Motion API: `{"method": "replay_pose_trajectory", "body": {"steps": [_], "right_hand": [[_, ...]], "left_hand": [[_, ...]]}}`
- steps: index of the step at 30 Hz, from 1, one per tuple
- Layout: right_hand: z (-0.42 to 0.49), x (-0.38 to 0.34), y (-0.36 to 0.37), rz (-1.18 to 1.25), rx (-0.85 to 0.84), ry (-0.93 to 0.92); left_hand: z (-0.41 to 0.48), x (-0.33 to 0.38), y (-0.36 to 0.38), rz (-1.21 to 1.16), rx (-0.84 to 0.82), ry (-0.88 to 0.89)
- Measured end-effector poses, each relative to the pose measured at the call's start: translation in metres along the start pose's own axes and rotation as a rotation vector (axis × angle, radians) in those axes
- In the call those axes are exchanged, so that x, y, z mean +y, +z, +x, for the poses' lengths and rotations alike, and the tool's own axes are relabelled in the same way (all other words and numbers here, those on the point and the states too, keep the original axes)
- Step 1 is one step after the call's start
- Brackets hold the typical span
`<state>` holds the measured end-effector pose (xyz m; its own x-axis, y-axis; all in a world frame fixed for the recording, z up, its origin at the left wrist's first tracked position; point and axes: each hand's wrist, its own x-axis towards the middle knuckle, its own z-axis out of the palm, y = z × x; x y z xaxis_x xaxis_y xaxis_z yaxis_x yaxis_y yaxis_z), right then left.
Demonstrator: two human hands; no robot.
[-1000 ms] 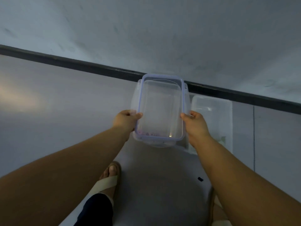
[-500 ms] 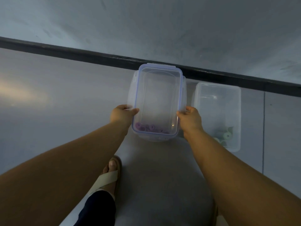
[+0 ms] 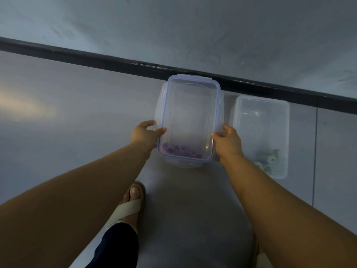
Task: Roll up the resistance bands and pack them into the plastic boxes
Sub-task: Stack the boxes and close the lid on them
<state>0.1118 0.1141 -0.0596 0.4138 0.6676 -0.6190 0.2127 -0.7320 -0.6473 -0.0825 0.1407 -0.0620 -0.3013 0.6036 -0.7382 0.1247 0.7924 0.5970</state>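
Observation:
A clear plastic box (image 3: 160,105) stands on the grey floor against the dark skirting. Its clear lid (image 3: 191,117) with a blue rim lies on top of it. Several rolled purple bands (image 3: 182,149) lie at the near end inside. My left hand (image 3: 144,133) grips the lid's left edge and my right hand (image 3: 229,141) grips its right edge. To the right stands a second clear box (image 3: 260,105) without a lid, with rolled pale green bands (image 3: 270,160) at its near end.
A dark skirting strip (image 3: 96,59) runs along the foot of the wall behind the boxes. My sandalled foot (image 3: 131,202) stands on the floor just below the near box. A floor tile joint (image 3: 314,161) runs right of the second box.
The lid has come down from a raised, tilted hold onto the box with the purple bands. Both hands kept hold of it. The view has shifted so the right box shows fully.

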Motion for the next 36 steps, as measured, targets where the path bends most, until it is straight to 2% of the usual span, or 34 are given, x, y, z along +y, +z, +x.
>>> {"method": "replay_pose_trajectory", "body": {"steps": [11,16,24,32,36], "right_hand": [[0.0,0.003,0.001,-0.021,0.011,-0.002],[0.0,0.001,-0.001,-0.06,-0.006,-0.003],[0.005,-0.003,0.003,-0.347,-0.014,-0.097],[0.012,-0.014,0.004,-0.451,0.016,-0.089],[0.015,-0.019,-0.002,-0.38,-0.006,-0.042]], "left_hand": [[0.004,0.0,-0.001,0.017,-0.026,-0.018],[0.006,0.001,0.0,0.109,-0.03,0.011],[0.003,0.011,0.006,0.373,0.055,0.142],[0.008,0.02,0.008,0.421,0.04,0.137],[0.01,0.018,0.008,0.308,0.022,0.09]]}}
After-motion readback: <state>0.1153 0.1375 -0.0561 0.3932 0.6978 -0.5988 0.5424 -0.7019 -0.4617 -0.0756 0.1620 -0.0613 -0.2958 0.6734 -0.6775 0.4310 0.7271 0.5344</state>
